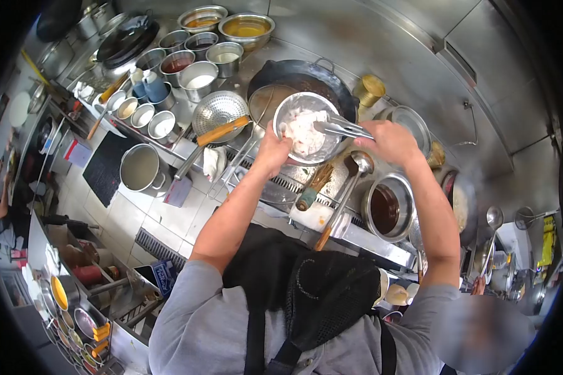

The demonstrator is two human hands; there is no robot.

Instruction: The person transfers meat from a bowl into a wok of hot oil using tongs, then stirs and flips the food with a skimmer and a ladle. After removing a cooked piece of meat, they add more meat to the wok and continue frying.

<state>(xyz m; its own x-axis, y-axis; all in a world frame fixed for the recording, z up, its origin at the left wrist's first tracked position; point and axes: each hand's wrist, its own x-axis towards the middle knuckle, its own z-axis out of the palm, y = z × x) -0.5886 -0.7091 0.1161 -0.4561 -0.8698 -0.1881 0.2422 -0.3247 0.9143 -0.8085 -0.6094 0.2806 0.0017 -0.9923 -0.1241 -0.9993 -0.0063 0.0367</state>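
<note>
While the left hand (274, 151) has its fingers wrapped around the side of a metal bowl (288, 109), the right hand (391, 144) is clenched on some metal tongs (350, 128), tips dipped right into the bowl. So yeah, both hands are busy. The bowl's got a pile of whitish pieces (303, 132) in it, can't really tell what they are, and it's held up over the near side of a big dark wok (294, 70). Off to the left there's a perforated strainer (214, 107) with a wooden handle (224, 130) lying across it, and beyond that a bunch of metal containers (198, 81). Nearer the body, a ladle (361, 163) lies beside a bundled brush (321, 179), and just right of those sits a pot (408, 219) of dark brown sauce (385, 206).
</note>
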